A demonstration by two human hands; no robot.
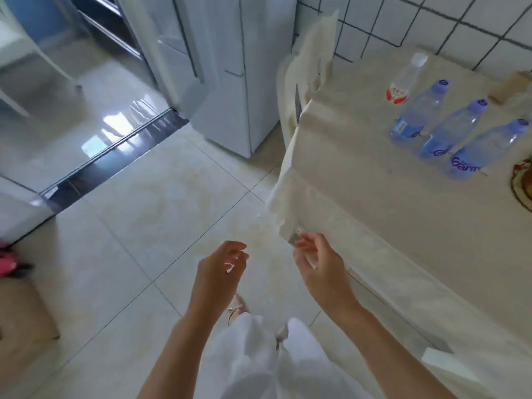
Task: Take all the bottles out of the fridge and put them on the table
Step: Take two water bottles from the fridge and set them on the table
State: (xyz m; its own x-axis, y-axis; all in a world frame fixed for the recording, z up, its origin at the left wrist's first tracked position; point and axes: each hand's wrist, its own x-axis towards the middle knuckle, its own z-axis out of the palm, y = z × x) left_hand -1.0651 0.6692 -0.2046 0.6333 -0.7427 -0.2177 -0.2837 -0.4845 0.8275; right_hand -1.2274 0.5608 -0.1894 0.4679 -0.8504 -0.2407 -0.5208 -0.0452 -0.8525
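Observation:
Three clear bottles with purple caps (417, 113) (452, 129) (486, 151) stand in a row on the table (374, 180), which wears a cream cloth, at the right. Behind them stands a clear bottle with a red label and white cap (406, 80). The white fridge (218, 70) stands at the top centre with its doors closed, left of the table. My left hand (221, 266) and my right hand (316, 260) hang over the floor near the table's front corner, fingers loosely curled and holding nothing.
A chair draped in cream cloth (311, 61) stands between fridge and table. A dark door threshold (115, 159) crosses the tiled floor at left. A cardboard box (23, 315) sits at the lower left, with a pink object (7, 259) beside it. A plate (522, 188) lies at the table's right edge.

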